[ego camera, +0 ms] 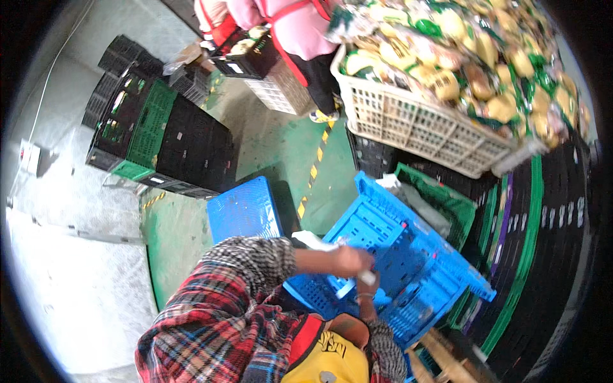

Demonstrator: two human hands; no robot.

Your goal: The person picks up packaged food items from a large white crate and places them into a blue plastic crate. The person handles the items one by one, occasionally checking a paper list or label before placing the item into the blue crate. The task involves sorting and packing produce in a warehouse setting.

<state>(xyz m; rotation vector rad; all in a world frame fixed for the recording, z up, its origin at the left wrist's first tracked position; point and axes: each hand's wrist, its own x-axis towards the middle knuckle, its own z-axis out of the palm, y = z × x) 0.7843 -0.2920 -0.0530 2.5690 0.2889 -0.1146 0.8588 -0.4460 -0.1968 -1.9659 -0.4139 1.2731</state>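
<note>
My left hand reaches across from the left, its fingers curled and blurred. A small white thing shows at its fingertips; blur hides what it is. Just below, my right hand meets the left hand and is partly hidden by it, with a band around its wrist. Both hands are above a blue plastic crate with perforated walls. Beside my left wrist is a white sheet-like piece, partly covered by the forearm. More pale pieces lie below the hands.
A blue plastic surface stands left of the crate. At upper right, a white crate overflows with bagged yellowish produce. Black and green crates are stacked at left, others at right. A person stands beyond; a wooden pallet lies lower right.
</note>
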